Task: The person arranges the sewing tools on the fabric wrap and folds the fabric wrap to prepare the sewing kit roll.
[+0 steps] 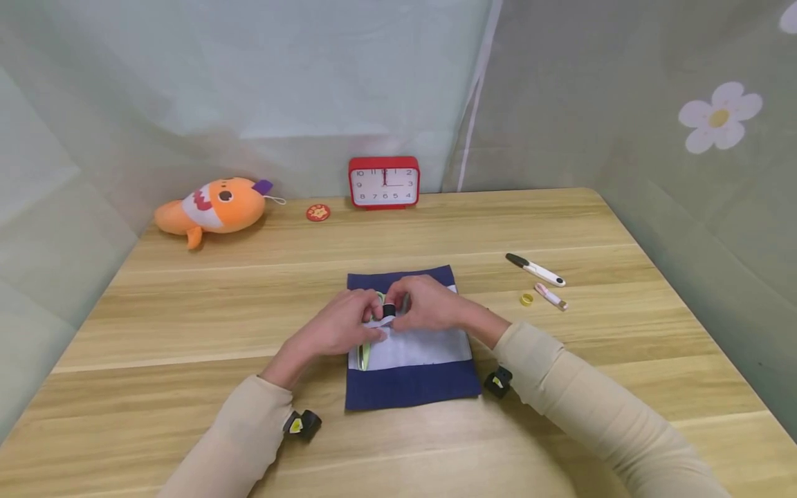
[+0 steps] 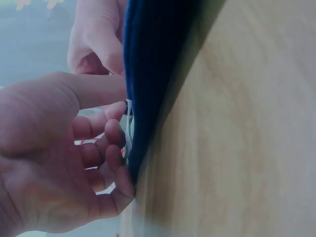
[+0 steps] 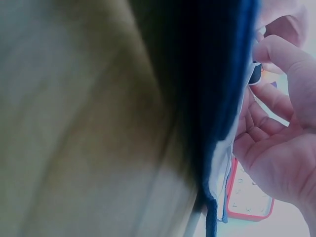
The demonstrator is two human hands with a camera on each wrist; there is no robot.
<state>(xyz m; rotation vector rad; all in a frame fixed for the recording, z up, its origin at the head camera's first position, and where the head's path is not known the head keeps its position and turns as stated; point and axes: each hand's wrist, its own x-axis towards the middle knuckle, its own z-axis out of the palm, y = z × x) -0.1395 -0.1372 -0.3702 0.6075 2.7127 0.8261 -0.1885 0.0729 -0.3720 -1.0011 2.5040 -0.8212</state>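
Spool (image 1: 389, 310) is pinched by right hand (image 1: 429, 303), pocket lip (image 1: 378, 322) by left hand (image 1: 341, 323); might get snagged if that's let slip.

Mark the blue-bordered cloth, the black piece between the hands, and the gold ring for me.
Blue-bordered cloth (image 1: 426, 348): head view, on its pale middle panel.
Black piece (image 1: 389, 310): head view, on its dark side.
Gold ring (image 1: 526, 301): head view, on its near band.
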